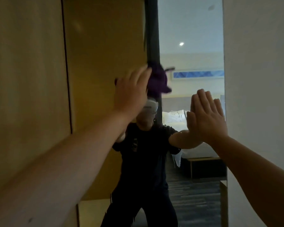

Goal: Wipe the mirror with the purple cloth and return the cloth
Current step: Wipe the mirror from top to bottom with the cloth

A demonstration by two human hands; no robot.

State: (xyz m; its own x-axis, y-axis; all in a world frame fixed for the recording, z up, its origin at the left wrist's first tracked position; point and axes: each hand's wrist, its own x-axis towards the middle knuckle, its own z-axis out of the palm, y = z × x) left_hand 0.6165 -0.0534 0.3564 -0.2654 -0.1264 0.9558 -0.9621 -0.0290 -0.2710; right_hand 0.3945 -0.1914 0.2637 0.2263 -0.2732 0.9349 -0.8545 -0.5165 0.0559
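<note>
I see both bare arms raised toward the tall mirror (192,46), which runs between a wooden panel (26,79) at 9 o'clock and a pale wall (259,63) at 3 o'clock. My left hand (131,94) sits just above the centre of the view, pressed toward the glass with its back facing me. The purple cloth (157,79) is bunched between that palm and the mirror, and it spills out past the fingertips (146,71) toward 1 o'clock, where a loose fold and a thin corner stick out. The fingers lie over the cloth and hold it against the glass rather than curling tightly around it; how the thumb sits I cannot tell, since motion blur smears that edge. My right hand (206,117) is at about 3 o'clock from the cloth, well apart from it, flat and empty, fingers straight and together, meeting its own reflection on the glass. In the mirror I make out a person in dark clothing, a bed (175,117) with white pillows, and a round ceiling light (181,44).
</note>
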